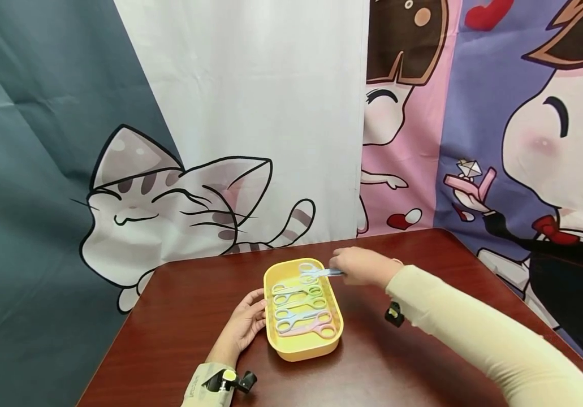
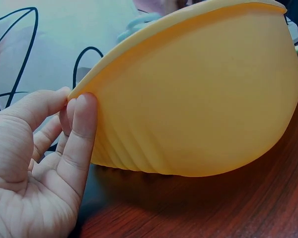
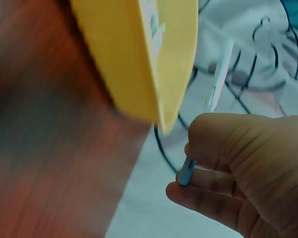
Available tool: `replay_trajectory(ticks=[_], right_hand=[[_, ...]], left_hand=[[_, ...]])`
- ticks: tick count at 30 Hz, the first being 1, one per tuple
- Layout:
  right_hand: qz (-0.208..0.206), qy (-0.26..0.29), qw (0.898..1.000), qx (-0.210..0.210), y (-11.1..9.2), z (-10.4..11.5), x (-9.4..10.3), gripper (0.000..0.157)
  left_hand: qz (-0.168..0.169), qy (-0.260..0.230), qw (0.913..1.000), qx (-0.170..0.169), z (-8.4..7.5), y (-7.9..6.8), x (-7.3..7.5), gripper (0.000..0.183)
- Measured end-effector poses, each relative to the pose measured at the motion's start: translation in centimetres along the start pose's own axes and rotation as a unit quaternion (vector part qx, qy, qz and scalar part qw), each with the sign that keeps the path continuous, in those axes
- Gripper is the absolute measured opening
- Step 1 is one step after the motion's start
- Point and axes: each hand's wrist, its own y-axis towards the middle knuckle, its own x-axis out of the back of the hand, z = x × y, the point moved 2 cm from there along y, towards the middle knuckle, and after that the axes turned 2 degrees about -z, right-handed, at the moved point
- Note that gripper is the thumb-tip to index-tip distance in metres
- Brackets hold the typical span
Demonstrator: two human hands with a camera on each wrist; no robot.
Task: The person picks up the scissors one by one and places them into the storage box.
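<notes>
Your right hand pinches a pair of blue scissors above the far end of a yellow tray, its fingers grasping the blade end while the ring handles point toward the tabletop's left edge. Your left hand steadies the tray from the side nearest that edge, its fingers gripping the rim. The tray sits on the reddish-brown tabletop, midway between the left and right edges and close to the far one. Inside, more scissors lie crosswise in a column: a pink-handled pair nearest the tabletop's near edge, with blue-handled scissors and green-handled scissors farther up, their handles at opposite sides. Pale sleeves cover your forearms, and a printed cloth backdrop showing a smiling cartoon cat hangs beyond the far edge.
</notes>
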Motion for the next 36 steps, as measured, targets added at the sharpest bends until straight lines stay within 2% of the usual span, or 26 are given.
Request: replay_trajectory(ticks=[5, 10, 15, 22, 26, 36], right_hand=[[0.033, -0.038, 0.999, 0.022, 2.6, 3.2, -1.4, 0.021], [0.062, -0.076, 0.995, 0.022, 3.8, 4.9, -2.4, 0.022], [0.076, -0.089, 0.993, 0.017, 4.1, 5.6, -3.3, 0.019], [0.075, -0.096, 0.992, 0.017, 4.5, 6.2, -4.6, 0.013], [0.081, -0.108, 0.991, 0.016, 4.5, 6.3, -5.8, 0.01], [0.096, -0.133, 0.986, -0.012, 4.3, 7.0, -6.7, 0.023]], left_hand=[[-0.002, 0.004, 1.0, -0.009, 0.1, 0.0, 0.1, 0.037], [0.005, 0.002, 0.9999, -0.015, 0.1, 0.0, -0.2, 0.031], [0.008, -0.007, 0.9999, -0.012, 0.1, 0.0, -0.3, 0.029], [0.021, 0.009, 0.9995, -0.022, 0.1, 0.2, -0.3, 0.034], [0.014, 0.003, 0.9997, -0.017, 0.1, 0.2, -0.1, 0.035], [0.008, 0.009, 0.9997, -0.02, 0.2, 0.2, -0.2, 0.04]])
